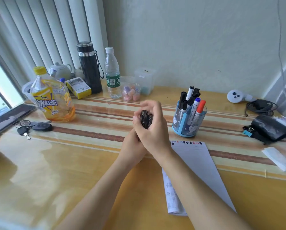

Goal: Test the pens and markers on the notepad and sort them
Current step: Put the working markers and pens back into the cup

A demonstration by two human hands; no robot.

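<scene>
Both hands are clasped together above the middle of the desk around a bundle of several black pens (145,118), whose ends stick up between the fingers. My left hand (134,141) grips the bundle from below. My right hand (153,128) wraps over it from the right. A white notepad (197,165) lies on the desk under my right forearm, with small ink marks along its top edge. Right of the hands stands a blue pen holder (188,123) with several markers in it, black, blue and red capped.
A yellow iced tea bottle (53,98), black flask (89,67) and water bottle (112,73) stand at the back left. Car keys (34,127) lie at the left. A black pouch (270,128), cable and folded paper (279,159) sit at the right.
</scene>
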